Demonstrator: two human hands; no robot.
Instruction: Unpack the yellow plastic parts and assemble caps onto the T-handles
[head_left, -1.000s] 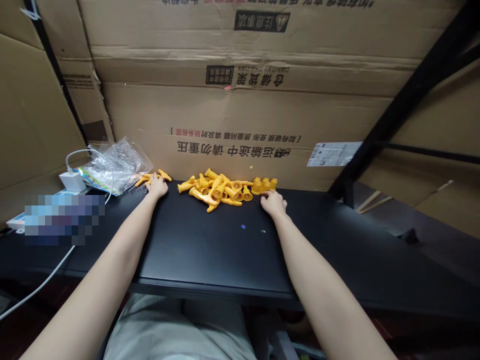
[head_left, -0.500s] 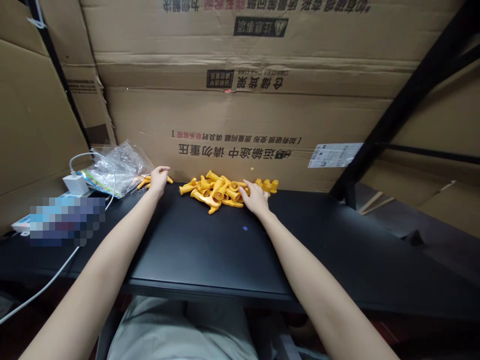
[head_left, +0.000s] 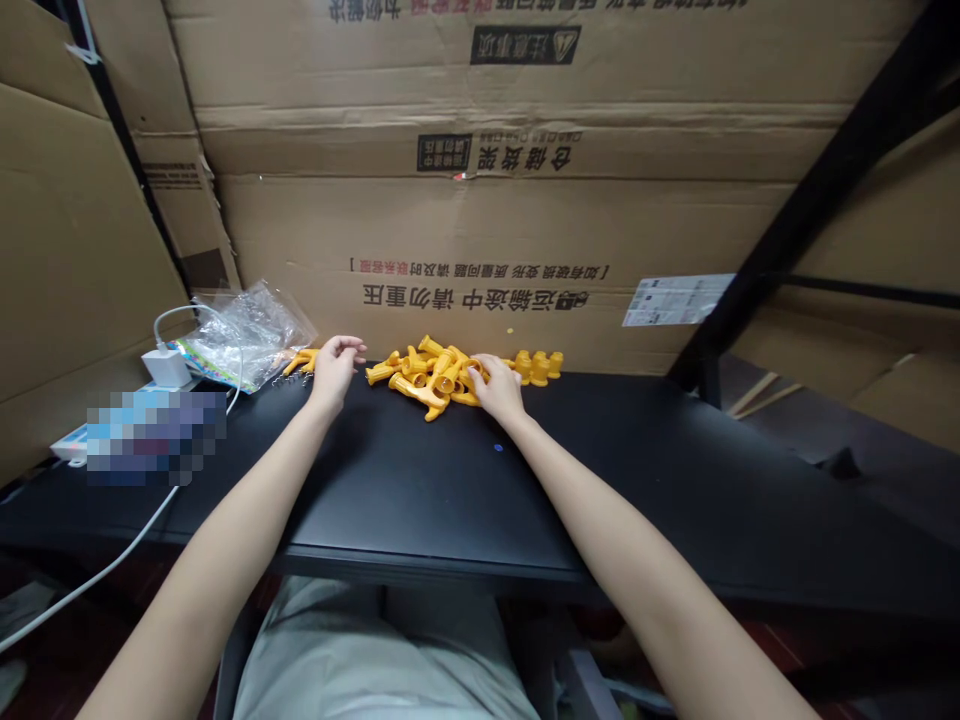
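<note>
A pile of yellow plastic pieces (head_left: 431, 375) lies on the black table against the cardboard; some are hollow ribbed tubes, others are forked. At the pile's right end, my right hand (head_left: 498, 390) has its thumb and fingers closed around a yellow plastic piece, mostly hidden by the hand. My left hand (head_left: 334, 375) is raised just left of the pile, fingers loosely bent and apart, with nothing visible in them. Behind it to the left are more forked yellow pieces (head_left: 301, 360) and some small metal springs (head_left: 289, 379). Several short yellow pieces (head_left: 538, 368) stand upright right of my right hand.
A clear plastic bag (head_left: 259, 325) lies at the back left. Near it are a white charger (head_left: 166, 368) on a power strip and a white cable (head_left: 124, 550). Cardboard (head_left: 480, 220) walls the back of the black table (head_left: 427, 500). A small blue spot (head_left: 498, 448) is on the tabletop.
My left hand has moved right, away from the forked pieces and toward the pile. My right hand has shifted slightly left, its fingers closing at the pile's end. The view has shifted a little.
</note>
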